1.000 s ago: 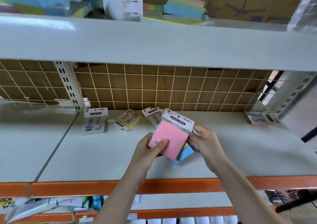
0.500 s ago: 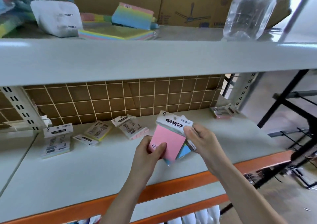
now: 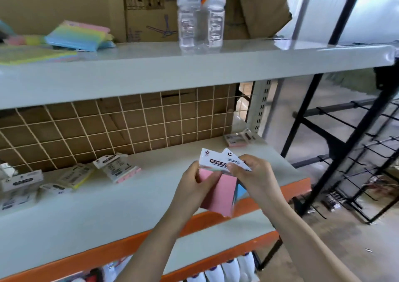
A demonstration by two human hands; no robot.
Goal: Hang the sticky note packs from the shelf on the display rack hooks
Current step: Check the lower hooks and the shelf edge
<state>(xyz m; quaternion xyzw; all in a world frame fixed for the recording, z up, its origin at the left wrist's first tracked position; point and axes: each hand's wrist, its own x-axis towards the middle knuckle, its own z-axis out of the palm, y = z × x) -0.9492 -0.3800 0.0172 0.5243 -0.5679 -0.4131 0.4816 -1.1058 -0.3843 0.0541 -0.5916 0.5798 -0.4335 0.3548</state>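
Your left hand (image 3: 194,186) has a grip on the pink pack (image 3: 218,192), fingers curled round its left edge, thumb across the front. Your right hand (image 3: 252,176) pinches the white header card of a second pack (image 3: 232,158) tucked just behind it, where a blue corner (image 3: 240,190) shows. You hold both above the near edge of the shelf (image 3: 129,206). More packs (image 3: 117,169) lie on the shelf at far left, and another pack (image 3: 236,140) rests in the far right corner. The black rack (image 3: 354,152) with its hooks stands to the right, well apart from your hands. A bottle (image 3: 200,14) stands on the shelf above.
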